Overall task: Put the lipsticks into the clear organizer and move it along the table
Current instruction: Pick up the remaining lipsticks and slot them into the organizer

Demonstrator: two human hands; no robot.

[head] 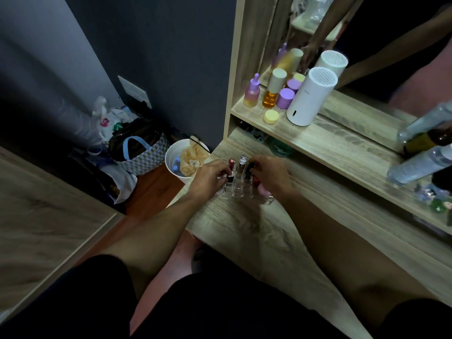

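A clear organizer (241,190) stands on the wooden table (256,231) near its far left corner. Several lipsticks stand upright in its slots, among them a red one (231,163) and a silver-capped one (242,162). My left hand (210,176) grips the organizer's left side, fingers by a dark red lipstick (230,178). My right hand (270,174) grips its right side, partly covering a dark lipstick (249,167) and a pink object (263,190). The organizer's back slots are hidden by my fingers.
A shelf (318,140) above the table carries purple and amber bottles (271,91), a yellow jar (271,116) and a white cylinder (309,96), with a mirror behind. Clear bottles (420,165) lie at the right. A white bin (183,157) and a bag (141,152) stand on the floor to the left.
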